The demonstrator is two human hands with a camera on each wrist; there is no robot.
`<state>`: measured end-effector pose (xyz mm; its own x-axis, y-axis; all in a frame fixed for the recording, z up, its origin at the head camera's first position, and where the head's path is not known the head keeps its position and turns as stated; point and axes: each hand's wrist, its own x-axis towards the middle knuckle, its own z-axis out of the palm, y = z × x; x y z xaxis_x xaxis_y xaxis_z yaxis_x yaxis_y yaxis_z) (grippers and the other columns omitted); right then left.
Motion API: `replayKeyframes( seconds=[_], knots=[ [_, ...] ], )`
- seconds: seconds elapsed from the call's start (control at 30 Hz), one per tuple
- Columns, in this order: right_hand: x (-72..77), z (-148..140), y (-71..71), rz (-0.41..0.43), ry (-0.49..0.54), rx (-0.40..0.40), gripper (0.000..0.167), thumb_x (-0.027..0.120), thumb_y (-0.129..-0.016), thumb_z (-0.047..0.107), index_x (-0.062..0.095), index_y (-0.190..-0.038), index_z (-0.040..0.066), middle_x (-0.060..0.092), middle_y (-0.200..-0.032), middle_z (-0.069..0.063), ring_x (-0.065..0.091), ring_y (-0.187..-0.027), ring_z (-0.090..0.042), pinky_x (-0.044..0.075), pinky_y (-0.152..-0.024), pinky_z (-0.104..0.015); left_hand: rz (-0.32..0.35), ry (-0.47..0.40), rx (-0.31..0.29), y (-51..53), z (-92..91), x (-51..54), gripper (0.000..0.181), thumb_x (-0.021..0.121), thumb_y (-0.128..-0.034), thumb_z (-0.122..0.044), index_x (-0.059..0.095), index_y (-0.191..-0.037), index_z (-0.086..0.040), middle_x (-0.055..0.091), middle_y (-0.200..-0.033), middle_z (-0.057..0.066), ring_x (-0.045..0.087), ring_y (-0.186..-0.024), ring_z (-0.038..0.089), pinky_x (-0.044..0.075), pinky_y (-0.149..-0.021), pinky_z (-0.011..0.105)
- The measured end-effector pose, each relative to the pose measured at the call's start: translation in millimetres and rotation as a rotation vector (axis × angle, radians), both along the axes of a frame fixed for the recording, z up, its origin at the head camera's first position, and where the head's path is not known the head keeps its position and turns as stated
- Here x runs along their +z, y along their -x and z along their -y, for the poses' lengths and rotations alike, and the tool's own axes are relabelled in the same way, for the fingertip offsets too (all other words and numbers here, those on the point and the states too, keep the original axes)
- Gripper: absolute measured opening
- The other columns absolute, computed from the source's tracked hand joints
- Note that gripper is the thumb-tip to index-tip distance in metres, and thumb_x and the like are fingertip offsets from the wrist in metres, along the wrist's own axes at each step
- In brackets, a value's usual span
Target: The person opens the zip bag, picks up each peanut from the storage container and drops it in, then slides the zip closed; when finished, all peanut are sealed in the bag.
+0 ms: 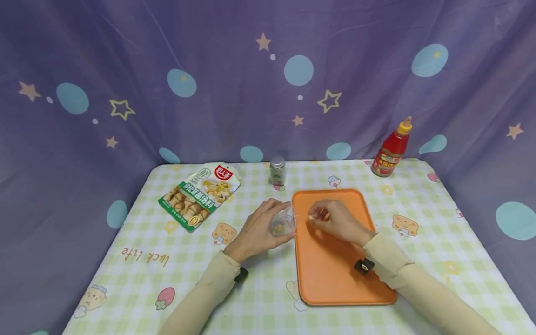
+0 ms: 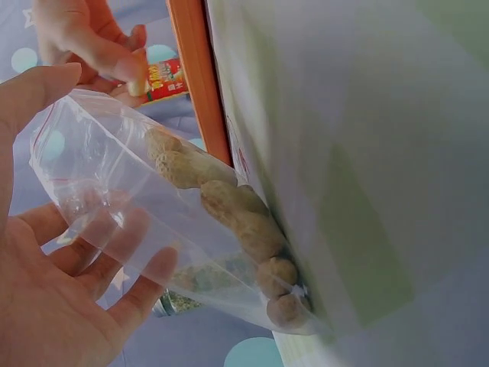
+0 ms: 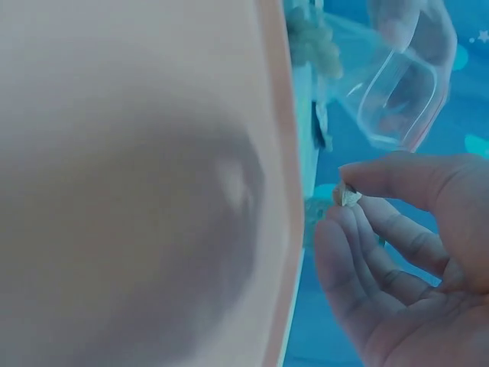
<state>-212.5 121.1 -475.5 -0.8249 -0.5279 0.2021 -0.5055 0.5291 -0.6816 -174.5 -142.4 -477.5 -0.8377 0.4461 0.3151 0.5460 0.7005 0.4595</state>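
My left hand (image 1: 260,231) holds a clear zip bag (image 1: 284,219) beside the left edge of the orange tray (image 1: 335,279). In the left wrist view, several unshelled peanuts (image 2: 243,218) lie along the bottom of the bag, and its mouth gapes between thumb and fingers. Over the upper part of the tray is my right hand (image 1: 337,221). Its thumb and fingertips pinch a small pale peanut (image 3: 346,194), mostly covered by the fingers. The two hands are apart, with the bag's mouth facing the right hand.
A green and white mushroom soup seasoning pouch (image 1: 201,195) lies at the back left. Behind the hands stands a small glass shaker jar (image 1: 278,171) with a grey lid. A red sauce bottle (image 1: 391,151) with a yellow cap stands at the back right. A purple curtain (image 1: 234,70) hangs behind the table.
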Motion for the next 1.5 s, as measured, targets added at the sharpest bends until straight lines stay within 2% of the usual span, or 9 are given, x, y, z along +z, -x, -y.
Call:
replayKeyframes(
  seconds=[0.33,0.6,0.8,1.13,1.33,1.43,1.5],
  knots=[
    [12.9,17.0,-11.3,-0.006,0.058,-0.006,0.011,0.078,-0.092,0.011,0.076,-0.103,0.013,0.075,-0.093,0.004,0.068,-0.081,-0.008,0.059,-0.07,-0.025,0.011,0.013,-0.001,1.8,0.2,-1.8,0.078,0.084,-0.0835,-0.052,0.058,-0.148,-0.018,0.06,-0.133,-0.005,0.058,-0.116,0.014,0.056,-0.093,0.038],
    [22.5,30.5,-14.3,0.019,0.111,0.001,0.015,0.077,-0.094,0.011,0.077,-0.109,0.011,0.076,-0.096,0.001,0.068,-0.084,-0.011,0.059,-0.071,-0.026,0.001,0.009,0.004,0.8,0.2,0.2,0.077,0.084,-0.0836,-0.053,0.059,-0.148,-0.018,0.06,-0.132,-0.005,0.059,-0.116,0.015,0.057,-0.093,0.039],
    [25.6,34.0,-14.9,0.041,0.124,0.008,0.016,0.075,-0.096,0.013,0.076,-0.111,0.013,0.077,-0.101,0.0,0.07,-0.087,-0.011,0.06,-0.074,-0.028,-0.014,0.011,0.0,1.0,-0.1,2.2,0.077,0.083,-0.0843,-0.054,0.059,-0.147,-0.017,0.061,-0.132,-0.005,0.059,-0.114,0.014,0.057,-0.092,0.038],
    [23.9,28.8,-14.9,0.045,0.142,-0.018,0.013,0.074,-0.097,0.014,0.076,-0.11,0.013,0.077,-0.103,-0.001,0.071,-0.089,-0.016,0.061,-0.075,-0.031,-0.017,0.018,0.006,1.3,0.7,0.9,0.078,0.083,-0.0834,-0.055,0.058,-0.147,-0.018,0.061,-0.131,-0.005,0.058,-0.114,0.013,0.056,-0.091,0.036],
    [15.0,24.4,-13.7,0.07,0.145,-0.053,0.015,0.072,-0.098,0.012,0.075,-0.112,0.007,0.078,-0.109,-0.011,0.074,-0.092,-0.018,0.061,-0.082,-0.033,-0.016,0.008,0.008,-0.7,0.2,1.1,0.078,0.085,-0.0828,-0.051,0.059,-0.147,-0.016,0.061,-0.132,-0.005,0.059,-0.115,0.014,0.057,-0.093,0.038],
    [9.7,24.8,-14.4,0.086,0.129,-0.062,0.018,0.071,-0.098,0.01,0.074,-0.115,0.004,0.077,-0.109,-0.01,0.074,-0.094,-0.019,0.061,-0.084,-0.034,-0.02,0.002,0.005,-0.8,-0.1,1.9,0.078,0.085,-0.0826,-0.051,0.059,-0.147,-0.015,0.061,-0.131,-0.005,0.059,-0.115,0.014,0.057,-0.094,0.038],
    [6.2,25.7,-15.4,0.132,0.126,-0.069,0.021,0.07,-0.099,0.011,0.073,-0.119,0.005,0.077,-0.109,-0.008,0.074,-0.094,-0.019,0.061,-0.084,-0.034,-0.023,0.001,0.003,-0.3,-0.3,2.2,0.078,0.086,-0.0822,-0.051,0.059,-0.146,-0.015,0.061,-0.131,-0.004,0.059,-0.115,0.015,0.057,-0.095,0.038]
  ],
)
